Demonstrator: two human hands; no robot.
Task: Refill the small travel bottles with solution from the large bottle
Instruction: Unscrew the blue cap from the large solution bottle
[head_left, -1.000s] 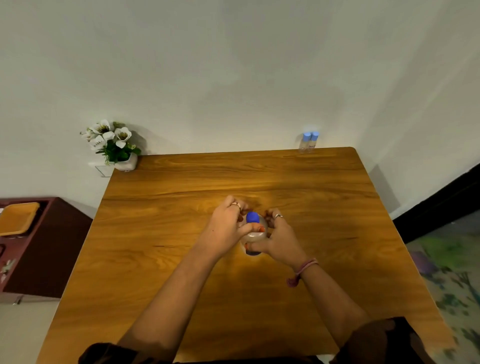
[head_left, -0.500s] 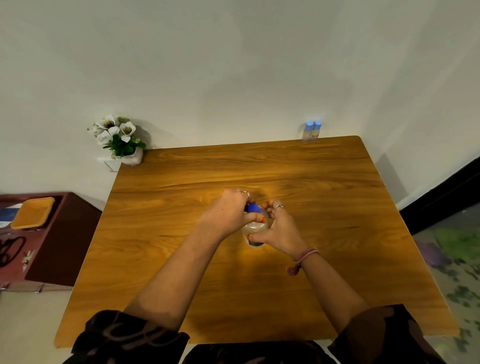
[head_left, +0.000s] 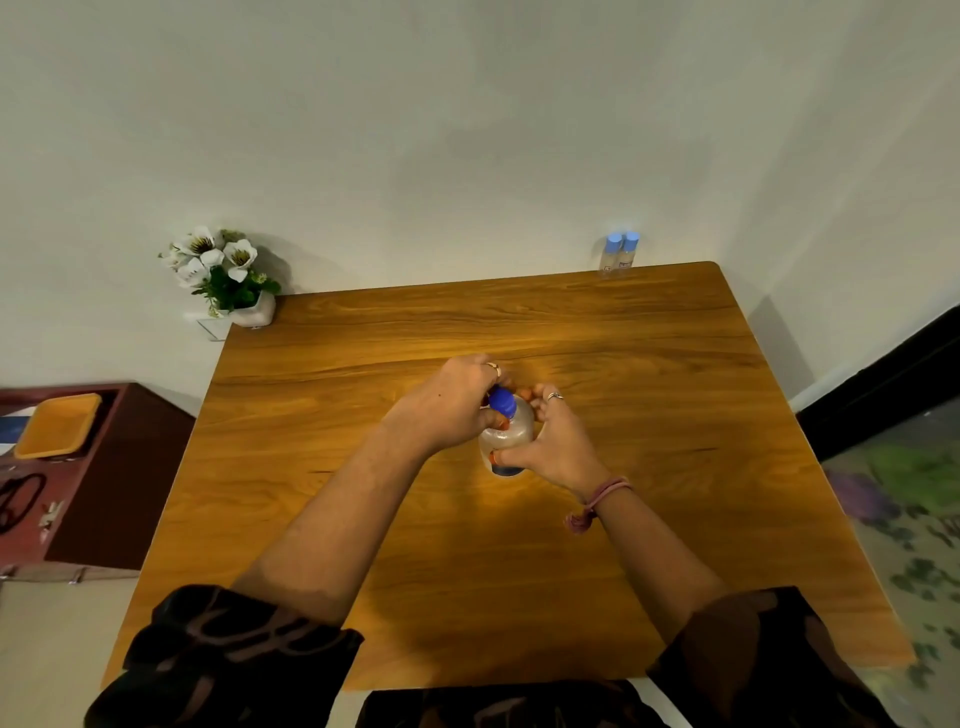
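While curled over the blue cap (head_left: 502, 401), left hand (head_left: 451, 405) grips it from the left, thumb tip pressed just below it on the shoulder of the large bottle (head_left: 506, 439). Right hand (head_left: 553, 444) wrapped round that bottle's body from the right, thumb across its near side, ringed fingers behind. Bottle upright on the table (head_left: 675, 415), near its middle, clear with pale contents and a dark base. Far beyond the bottle and to its right, at the table's back edge against the wall: two small bottles (head_left: 619, 254), light blue caps, touching side by side. Far beyond and to the bottle's left, at the back corner: white flowers (head_left: 218, 270) in a pot. Well left of the bottle, off the table: dark cabinet (head_left: 104, 467) holding a yellow tray (head_left: 57, 426).
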